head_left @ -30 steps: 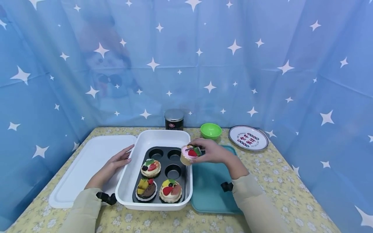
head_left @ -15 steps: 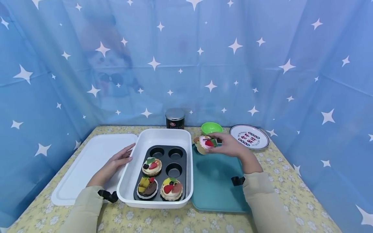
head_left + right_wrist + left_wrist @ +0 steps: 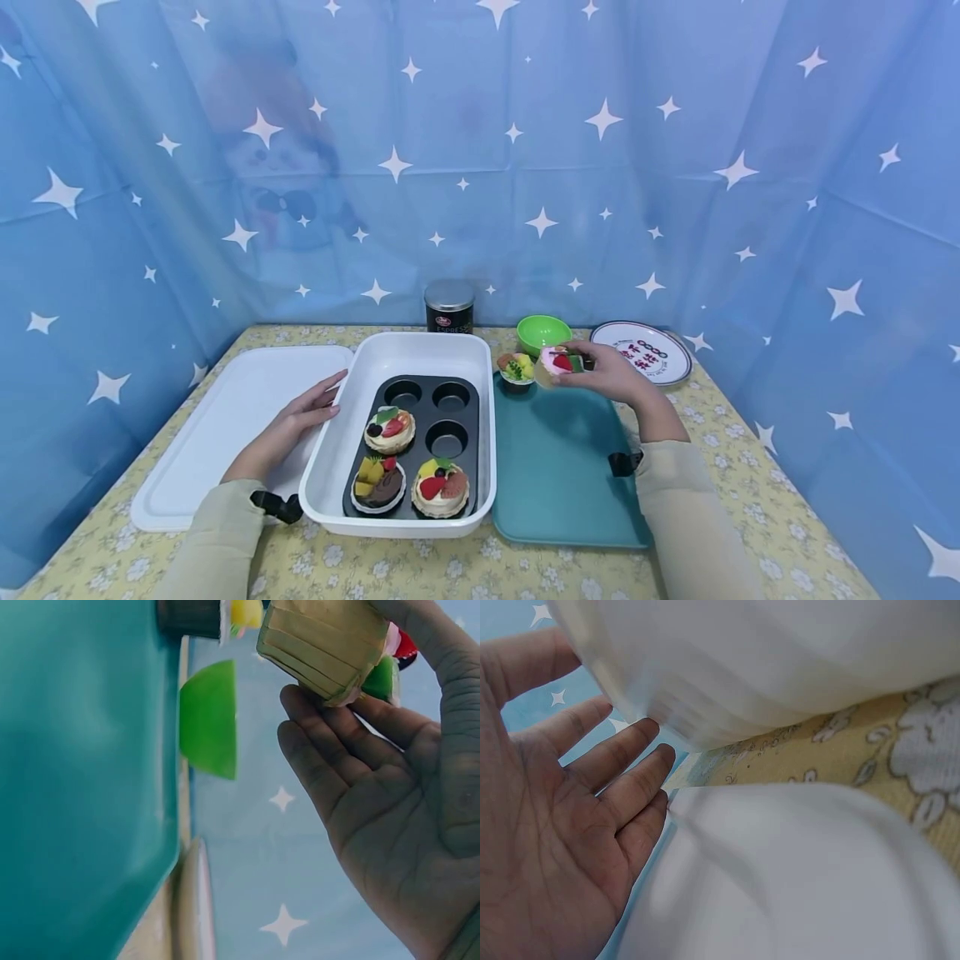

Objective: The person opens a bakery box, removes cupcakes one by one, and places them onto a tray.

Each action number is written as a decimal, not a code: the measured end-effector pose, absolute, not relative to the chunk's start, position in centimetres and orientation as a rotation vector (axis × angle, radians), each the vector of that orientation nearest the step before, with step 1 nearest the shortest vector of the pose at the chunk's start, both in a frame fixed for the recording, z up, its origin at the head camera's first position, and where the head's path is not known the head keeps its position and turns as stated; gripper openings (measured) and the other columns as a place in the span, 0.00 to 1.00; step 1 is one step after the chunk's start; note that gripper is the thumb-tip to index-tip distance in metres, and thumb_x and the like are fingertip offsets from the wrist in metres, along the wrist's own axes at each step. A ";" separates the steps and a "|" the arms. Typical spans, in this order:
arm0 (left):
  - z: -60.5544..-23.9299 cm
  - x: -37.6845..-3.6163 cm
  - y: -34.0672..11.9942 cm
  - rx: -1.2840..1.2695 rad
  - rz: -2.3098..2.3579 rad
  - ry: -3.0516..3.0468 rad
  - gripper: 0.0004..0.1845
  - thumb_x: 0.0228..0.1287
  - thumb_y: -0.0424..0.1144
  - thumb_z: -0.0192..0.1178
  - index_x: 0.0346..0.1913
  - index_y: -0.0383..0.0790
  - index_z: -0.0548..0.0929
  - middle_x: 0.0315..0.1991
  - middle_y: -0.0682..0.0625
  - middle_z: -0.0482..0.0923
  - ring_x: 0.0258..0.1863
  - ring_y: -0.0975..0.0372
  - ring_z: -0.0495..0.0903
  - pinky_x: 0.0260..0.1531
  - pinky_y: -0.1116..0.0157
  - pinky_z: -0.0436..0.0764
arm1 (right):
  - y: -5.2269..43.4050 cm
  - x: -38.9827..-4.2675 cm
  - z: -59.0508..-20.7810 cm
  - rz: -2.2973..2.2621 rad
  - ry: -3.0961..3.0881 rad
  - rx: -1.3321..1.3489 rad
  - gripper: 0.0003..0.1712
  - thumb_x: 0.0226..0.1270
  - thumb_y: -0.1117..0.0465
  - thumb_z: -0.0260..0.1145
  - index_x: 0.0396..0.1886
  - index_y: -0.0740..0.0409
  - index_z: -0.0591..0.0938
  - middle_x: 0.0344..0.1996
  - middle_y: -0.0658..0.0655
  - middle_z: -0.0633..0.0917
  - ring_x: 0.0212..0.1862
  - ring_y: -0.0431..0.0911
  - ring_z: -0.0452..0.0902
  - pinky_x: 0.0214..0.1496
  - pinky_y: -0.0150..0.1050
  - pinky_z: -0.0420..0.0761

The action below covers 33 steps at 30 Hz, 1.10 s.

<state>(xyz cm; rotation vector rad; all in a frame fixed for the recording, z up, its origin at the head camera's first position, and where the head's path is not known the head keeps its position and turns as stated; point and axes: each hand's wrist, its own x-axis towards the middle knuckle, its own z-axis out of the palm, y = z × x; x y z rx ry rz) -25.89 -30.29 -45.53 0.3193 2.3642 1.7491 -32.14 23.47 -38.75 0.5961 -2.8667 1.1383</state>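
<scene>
Above the blue-green tray (image 3: 570, 475), the right hand (image 3: 611, 373) pinches a pink cake (image 3: 551, 367) by its sides (maybe sparing the fruit (image 3: 562, 363)), while the left hand (image 3: 294, 423), nearly straight-fingered, touches the white tub (image 3: 408, 527), perhaps steadying it.

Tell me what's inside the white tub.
A black muffin pan holding three cakes, with three cups empty. Whatever lies under the pan is covered.

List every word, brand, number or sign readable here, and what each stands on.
"ESPRESS": on the black can; any further letter is unclear at its edge.
Red oval logo on that can: lettering too small to read.
White plate: red characters and small curved lettering, too blurred to read, partly hidden by the right hand.
No legible numbers.
</scene>
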 end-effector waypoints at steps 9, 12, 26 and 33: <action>-45.5 -25.8 -30.2 0.303 1.740 2.370 0.36 0.75 0.51 0.55 0.80 0.65 0.54 0.79 0.46 0.55 0.75 0.45 0.59 0.67 0.41 0.64 | 25.1 -33.6 -41.1 1.099 -2.869 0.476 0.41 0.61 0.43 0.75 0.69 0.58 0.76 0.54 0.62 0.80 0.51 0.54 0.75 0.51 0.49 0.77; -45.5 -25.9 -30.1 0.289 1.741 2.370 0.36 0.74 0.51 0.56 0.80 0.66 0.55 0.79 0.47 0.55 0.75 0.46 0.59 0.67 0.41 0.64 | 25.3 -33.9 -41.6 1.097 -2.865 0.465 0.40 0.61 0.46 0.75 0.68 0.60 0.76 0.54 0.63 0.80 0.52 0.55 0.74 0.54 0.52 0.76; -45.6 -25.9 -30.4 0.342 1.767 2.343 0.36 0.75 0.48 0.55 0.81 0.62 0.54 0.79 0.47 0.55 0.75 0.47 0.59 0.67 0.43 0.65 | 25.0 -34.3 -42.7 1.097 -2.976 0.436 0.43 0.60 0.45 0.76 0.71 0.58 0.73 0.61 0.66 0.77 0.61 0.61 0.72 0.61 0.60 0.73; -45.6 -26.0 -30.3 0.370 1.758 2.363 0.36 0.76 0.47 0.55 0.81 0.61 0.54 0.79 0.44 0.54 0.75 0.45 0.59 0.67 0.44 0.66 | 24.9 -34.0 -42.2 1.119 -2.967 0.467 0.43 0.63 0.45 0.74 0.72 0.60 0.71 0.65 0.69 0.74 0.67 0.66 0.68 0.65 0.63 0.70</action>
